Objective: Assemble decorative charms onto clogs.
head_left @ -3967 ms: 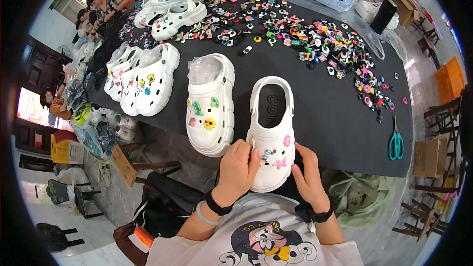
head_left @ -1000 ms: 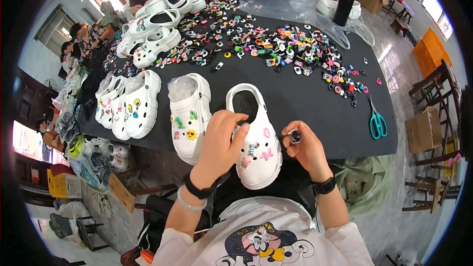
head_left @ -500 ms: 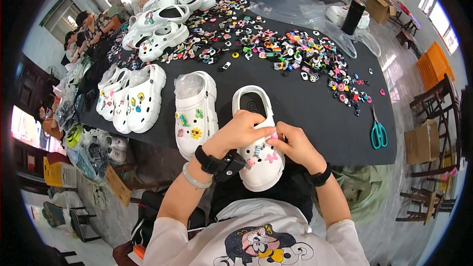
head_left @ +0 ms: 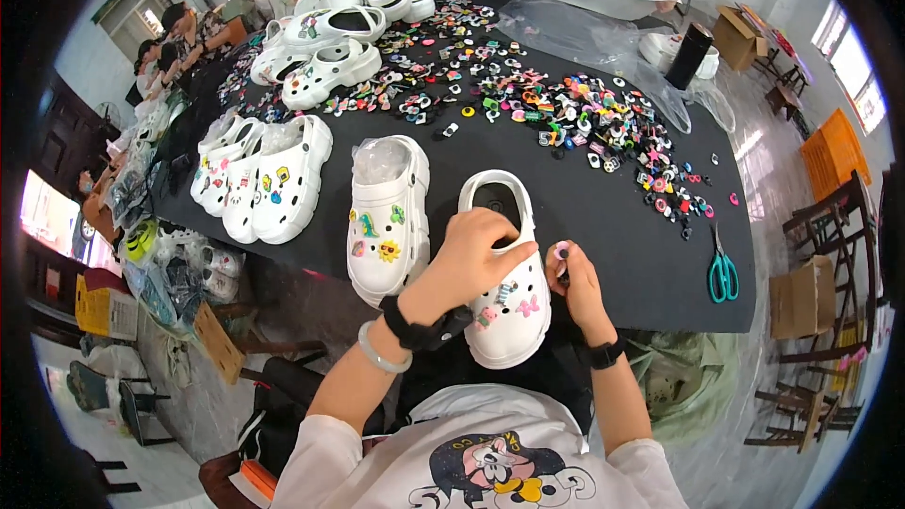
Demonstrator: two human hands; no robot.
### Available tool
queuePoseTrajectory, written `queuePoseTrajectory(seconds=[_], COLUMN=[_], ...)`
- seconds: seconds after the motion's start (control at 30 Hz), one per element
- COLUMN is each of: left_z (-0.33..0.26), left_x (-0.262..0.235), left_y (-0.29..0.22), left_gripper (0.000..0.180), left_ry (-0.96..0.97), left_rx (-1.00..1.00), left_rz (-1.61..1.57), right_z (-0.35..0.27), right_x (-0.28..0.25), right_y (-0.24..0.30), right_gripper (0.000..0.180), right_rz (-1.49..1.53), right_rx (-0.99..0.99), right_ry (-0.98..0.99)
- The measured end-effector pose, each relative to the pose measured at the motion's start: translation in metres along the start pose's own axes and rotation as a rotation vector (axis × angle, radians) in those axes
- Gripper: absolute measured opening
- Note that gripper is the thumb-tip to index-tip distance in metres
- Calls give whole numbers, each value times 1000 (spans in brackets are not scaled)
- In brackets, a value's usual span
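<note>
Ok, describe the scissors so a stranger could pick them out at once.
Start at the black table and go to its near right corner, right of the clog under the left hand. The scissors lie there alone on the bare cloth. Their teal handles and long shape set them apart from the small colourful charms scattered further back.

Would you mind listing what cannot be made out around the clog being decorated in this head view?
- The white clog: the left hand covers the middle of its upper, so any charms or holes there are hidden.
- The small round charm at the right hand: too small to tell its design.
- The loose charms on the black table: too small to identify singly.
</note>
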State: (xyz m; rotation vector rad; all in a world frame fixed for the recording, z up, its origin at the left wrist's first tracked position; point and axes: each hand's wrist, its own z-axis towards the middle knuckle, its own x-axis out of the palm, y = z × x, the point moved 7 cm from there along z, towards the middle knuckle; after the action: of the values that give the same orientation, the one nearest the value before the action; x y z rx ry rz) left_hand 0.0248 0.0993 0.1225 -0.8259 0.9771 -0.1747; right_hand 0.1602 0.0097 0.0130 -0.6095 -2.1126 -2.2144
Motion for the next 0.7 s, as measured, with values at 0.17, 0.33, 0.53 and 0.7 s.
queuePoseTrajectory(seconds=[0.17,0.33,0.53,0.7], left_z=[-63,-105,-107,-107], left_x=[-31,-1,25,21], left_y=[-22,-19,-1,-11], left_gripper=[34,40,32,23], left_ry=[-343,-182,-242,-255], left_rx=[21,-199,-202,-80], left_rz=[173,65,-91,69], right_z=[-21,-20,-27,-25], right_x=[-18,-16,3,0], right_y=[-1,4,5,-1], right_gripper=[28,23,23,26], right_rz=[248,307,-8,71], right_rx=[-17,7,-14,27], right_ry=[-127,-135,-154,-183])
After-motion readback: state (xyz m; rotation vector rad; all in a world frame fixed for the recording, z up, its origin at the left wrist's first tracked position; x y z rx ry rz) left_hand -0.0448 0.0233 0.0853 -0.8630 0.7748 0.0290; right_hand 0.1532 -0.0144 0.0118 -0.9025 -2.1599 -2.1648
